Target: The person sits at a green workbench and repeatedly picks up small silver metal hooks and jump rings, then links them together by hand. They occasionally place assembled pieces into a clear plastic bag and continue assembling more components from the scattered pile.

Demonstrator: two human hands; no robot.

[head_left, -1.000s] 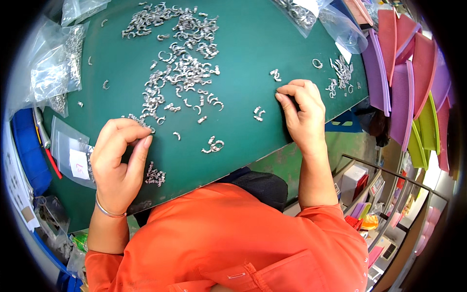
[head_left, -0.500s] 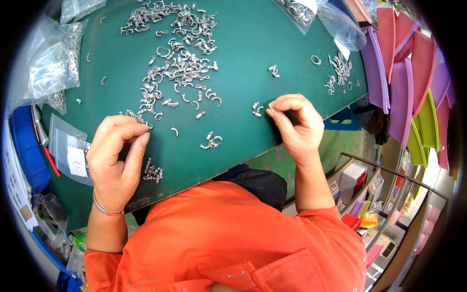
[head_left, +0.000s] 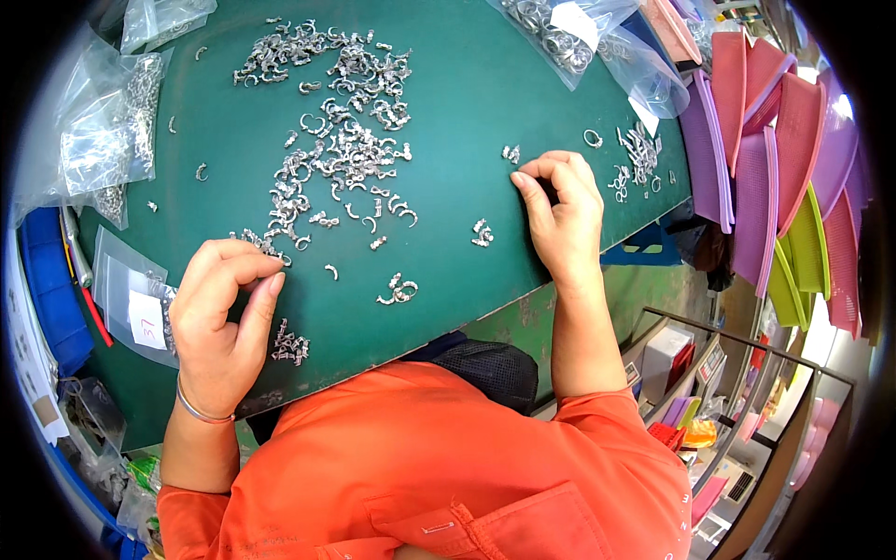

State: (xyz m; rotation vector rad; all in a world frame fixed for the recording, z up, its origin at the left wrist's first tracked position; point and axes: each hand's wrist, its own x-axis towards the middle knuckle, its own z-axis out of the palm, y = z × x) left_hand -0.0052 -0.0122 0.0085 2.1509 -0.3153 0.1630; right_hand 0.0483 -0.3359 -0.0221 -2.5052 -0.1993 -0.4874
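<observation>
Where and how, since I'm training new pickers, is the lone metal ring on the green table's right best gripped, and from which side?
Probably pinch the metal ring by its near and far edges, coming from the left: it appears flat, green tabletop borders that side, and loose metal pieces lie to its right.

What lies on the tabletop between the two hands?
Scattered small silvery pieces, singly and in little clusters, lie between the left hand and right hand, in the head view.
</observation>
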